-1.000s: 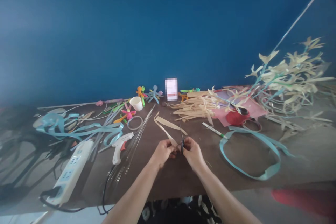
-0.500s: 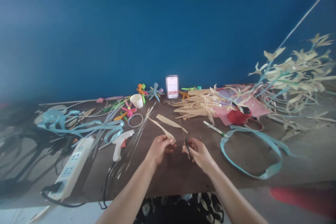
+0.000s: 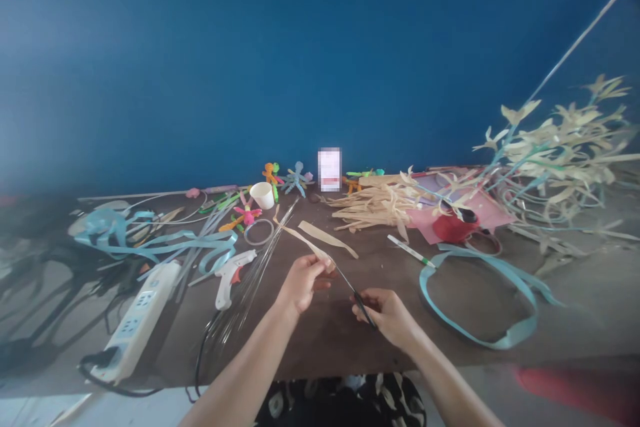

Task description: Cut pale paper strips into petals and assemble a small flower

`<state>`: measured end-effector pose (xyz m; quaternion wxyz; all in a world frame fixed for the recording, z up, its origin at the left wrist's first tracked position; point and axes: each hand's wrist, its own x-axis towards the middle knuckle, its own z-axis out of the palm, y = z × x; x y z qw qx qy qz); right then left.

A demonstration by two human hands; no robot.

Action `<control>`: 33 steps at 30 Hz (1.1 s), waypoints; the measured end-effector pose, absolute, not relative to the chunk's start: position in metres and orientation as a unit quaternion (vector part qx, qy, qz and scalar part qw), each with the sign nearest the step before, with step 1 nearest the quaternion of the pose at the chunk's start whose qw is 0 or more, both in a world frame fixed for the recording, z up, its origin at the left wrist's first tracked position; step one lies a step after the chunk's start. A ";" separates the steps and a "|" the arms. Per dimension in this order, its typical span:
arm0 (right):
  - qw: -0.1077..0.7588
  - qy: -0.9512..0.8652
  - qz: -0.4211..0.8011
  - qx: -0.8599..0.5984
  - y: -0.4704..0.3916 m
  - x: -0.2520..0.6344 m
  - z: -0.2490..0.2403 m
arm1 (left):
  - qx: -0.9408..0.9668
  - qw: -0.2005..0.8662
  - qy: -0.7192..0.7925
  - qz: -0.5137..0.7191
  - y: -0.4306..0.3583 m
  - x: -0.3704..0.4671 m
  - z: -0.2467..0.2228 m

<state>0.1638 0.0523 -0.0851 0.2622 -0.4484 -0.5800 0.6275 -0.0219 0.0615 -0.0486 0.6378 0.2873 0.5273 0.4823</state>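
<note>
My left hand [image 3: 303, 283] pinches a tan paper-like strip [image 3: 303, 240], whose long free end reaches up and to the left over the table. In my right hand [image 3: 383, 312], the fingers are closed on a slim black-handled tool [image 3: 366, 312]; whether it is scissors or a knife I cannot make out. Its thin blade slants up to the left, and the tip meets the strip near my left fingertips. Just beyond my hands a second tan strip [image 3: 327, 238] lies flat on the dark table [image 3: 325, 340].
Left of my hands lie thin wires [image 3: 255, 267], a white glue gun [image 3: 233, 277] and a power strip [image 3: 137, 323]. A blue ribbon loop [image 3: 520, 333] and a marker [image 3: 410, 251] lie on the right. Behind are a paper cup [image 3: 263, 195] and tan bundled strips [image 3: 373, 205].
My right hand has shifted slightly down and right, and the tool has swung leftward, so its blade now meets the strip held by my left hand. My left hand stays nearly in place.
</note>
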 end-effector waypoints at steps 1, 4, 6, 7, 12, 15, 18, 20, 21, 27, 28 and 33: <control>0.260 -0.589 0.617 -0.452 0.053 0.164 -0.085 | 0.286 0.639 0.528 0.481 0.062 -0.022 -0.049; 0.256 -0.612 0.592 -0.458 0.055 0.166 -0.083 | 0.282 0.640 0.532 0.478 0.062 -0.022 -0.050; 0.252 -0.625 0.576 -0.462 0.056 0.167 -0.082 | 0.282 0.640 0.531 0.478 0.062 -0.022 -0.050; 0.252 -0.631 0.567 -0.466 0.056 0.167 -0.082 | 0.282 0.640 0.530 0.480 0.062 -0.022 -0.050; 0.270 -0.652 0.512 -0.490 0.055 0.165 -0.081 | 0.264 0.639 0.529 0.492 0.062 -0.019 -0.050; 0.274 -0.657 0.499 -0.494 0.054 0.165 -0.080 | 0.264 0.640 0.522 0.498 0.062 -0.018 -0.051; 0.266 -0.663 0.495 -0.494 0.054 0.167 -0.080 | 0.267 0.643 0.520 0.496 0.062 -0.018 -0.052; 0.265 -0.667 0.489 -0.495 0.054 0.168 -0.081 | 0.268 0.644 0.520 0.494 0.061 -0.018 -0.051; 0.267 -0.667 0.487 -0.496 0.054 0.168 -0.081 | 0.269 0.643 0.520 0.493 0.061 -0.018 -0.051; 0.275 -0.652 0.510 -0.490 0.054 0.168 -0.083 | 0.270 0.643 0.522 0.490 0.061 -0.017 -0.050; 0.270 -0.650 0.519 -0.485 0.054 0.168 -0.083 | 0.270 0.645 0.521 0.490 0.061 -0.017 -0.050; 0.248 -0.637 0.555 -0.473 0.055 0.170 -0.081 | 0.270 0.651 0.515 0.488 0.060 -0.018 -0.049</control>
